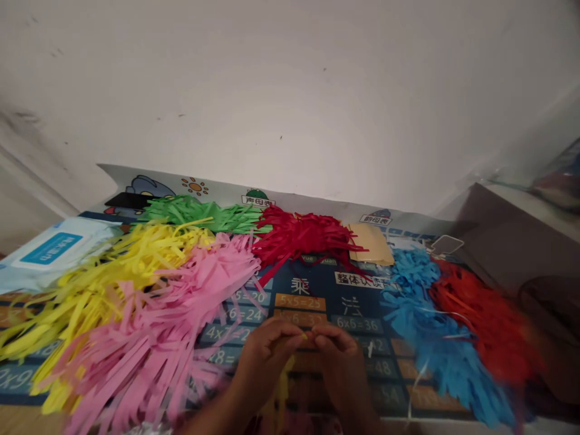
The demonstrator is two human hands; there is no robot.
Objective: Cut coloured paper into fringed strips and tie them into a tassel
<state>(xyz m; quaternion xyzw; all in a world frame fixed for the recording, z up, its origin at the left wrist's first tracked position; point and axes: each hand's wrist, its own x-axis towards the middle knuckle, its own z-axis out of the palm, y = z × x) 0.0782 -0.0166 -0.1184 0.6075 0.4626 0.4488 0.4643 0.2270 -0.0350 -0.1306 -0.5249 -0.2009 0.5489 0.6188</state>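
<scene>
Nearest me, my left hand (269, 353) and right hand (343, 359) almost meet at the fingertips above the printed mat (326, 289). Left thumb and forefinger pinch a yellow strip (290, 364); a small bit shows at their tips and the rest seems to hang below, between my wrists. The right thumb and fingers are bunched close beside it, but I cannot tell whether they grip it too. I judge the step in hand to be fine fingertip work on this strip; the next move calls for a steady left pinch. The strip looks narrow and limp, blurred lower down, duller than the yellow bundle (145, 257) alongside the pink bundle (149, 344) to my left
</scene>
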